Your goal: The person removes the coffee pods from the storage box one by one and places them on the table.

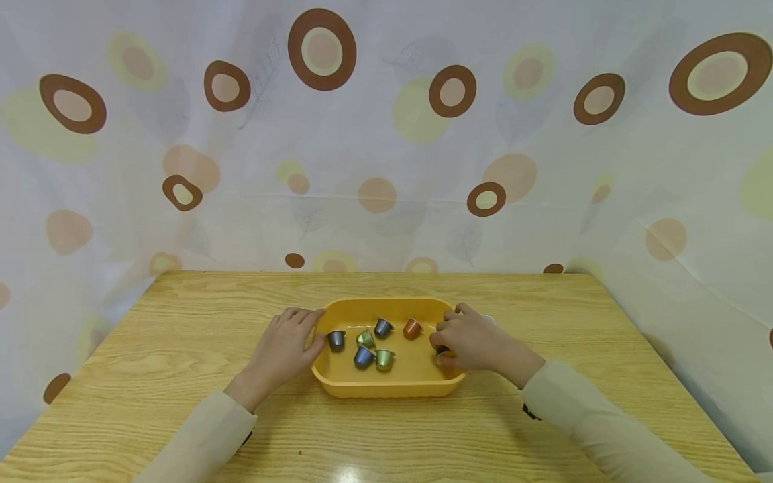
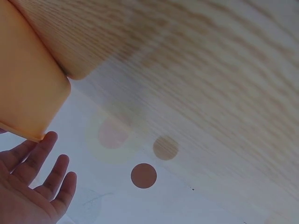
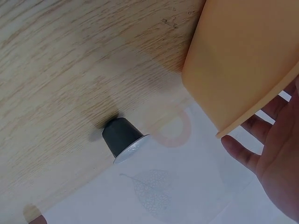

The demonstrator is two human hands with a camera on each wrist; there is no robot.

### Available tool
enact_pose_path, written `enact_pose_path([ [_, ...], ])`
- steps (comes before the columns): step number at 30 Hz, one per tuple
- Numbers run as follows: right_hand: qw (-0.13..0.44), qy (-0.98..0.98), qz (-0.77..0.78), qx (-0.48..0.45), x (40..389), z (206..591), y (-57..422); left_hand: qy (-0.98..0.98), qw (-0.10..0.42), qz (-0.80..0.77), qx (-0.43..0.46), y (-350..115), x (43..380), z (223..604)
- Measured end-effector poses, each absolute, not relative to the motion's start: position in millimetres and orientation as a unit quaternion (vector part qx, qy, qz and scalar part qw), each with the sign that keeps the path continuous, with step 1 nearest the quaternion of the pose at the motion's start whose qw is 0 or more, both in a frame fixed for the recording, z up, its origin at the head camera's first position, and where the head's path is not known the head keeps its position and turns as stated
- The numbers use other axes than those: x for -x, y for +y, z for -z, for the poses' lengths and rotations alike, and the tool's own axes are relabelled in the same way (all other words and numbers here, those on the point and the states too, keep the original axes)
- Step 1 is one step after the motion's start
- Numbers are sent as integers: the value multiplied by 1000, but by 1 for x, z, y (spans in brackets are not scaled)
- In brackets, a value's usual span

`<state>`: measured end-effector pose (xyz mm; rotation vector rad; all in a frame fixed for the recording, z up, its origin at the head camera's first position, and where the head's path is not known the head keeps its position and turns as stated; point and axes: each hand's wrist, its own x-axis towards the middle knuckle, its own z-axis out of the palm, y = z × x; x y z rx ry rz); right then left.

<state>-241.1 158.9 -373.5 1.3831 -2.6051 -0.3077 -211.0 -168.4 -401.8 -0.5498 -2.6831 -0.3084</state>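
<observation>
A yellow plastic tub (image 1: 392,389) stands on the table with several coffee capsules inside. They include a dark grey one (image 1: 336,341), a blue one (image 1: 363,357), a light green one (image 1: 384,359) and a copper-orange one (image 1: 413,329). My left hand (image 1: 290,345) rests at the tub's left rim, its fingers loosely extended in the left wrist view and its thumb beside the dark grey capsule. Reaching over the right rim, my right hand (image 1: 468,339) pinches a dark coffee capsule (image 1: 443,350), mostly hidden by the fingers. The tub wall hides those fingertips in the right wrist view.
Outside the tub, a black coffee capsule (image 3: 122,137) with a silver lid lies on its side on the wooden table (image 1: 362,436). In the head view it is mostly behind my right hand. A patterned cloth (image 1: 386,154) hangs behind the table.
</observation>
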Motion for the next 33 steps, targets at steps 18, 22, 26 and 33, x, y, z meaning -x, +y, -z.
enact_pose_path([
  [18,84,-890,96,-439,242,377,157,-957,188,113,191,-168,211,402],
  [22,82,-892,97,-434,241,376,156,-957,187,113,191,-168,212,402],
  [26,86,-893,93,-432,241,376,155,-957,187,112,191,-168,212,402],
  [33,83,-893,93,-432,240,375,156,-956,191,114,191,-168,212,402],
])
